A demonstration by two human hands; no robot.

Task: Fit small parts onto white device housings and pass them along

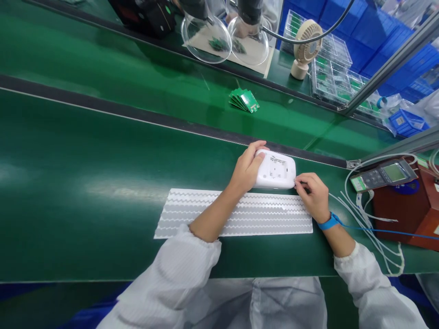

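My left hand (246, 168) grips a white rounded plastic device (277, 171) by its left end, thumb on top. The device's face has a recessed panel with printed labels. At its right end, my right hand (313, 192) is closed in a pinch against the edge, on what looks like the end of a thin white cable (338, 198). That cable comes out from behind the hand toward the right; its tip is mostly hidden by the fingers. Below the device lies a white sheet of wavy-edged strips (267, 219), partly under my left forearm. A blue wrist strap (329, 221) circles my right wrist.
Several green circuit boards (244, 99) lie fanned on the green strip beyond the dark rail. At right are a handheld meter (386, 175), a brown box (404, 205) and loose white cables. A small fan (306, 43) and clear trays (331, 77) stand across the bench, near another person's hands.
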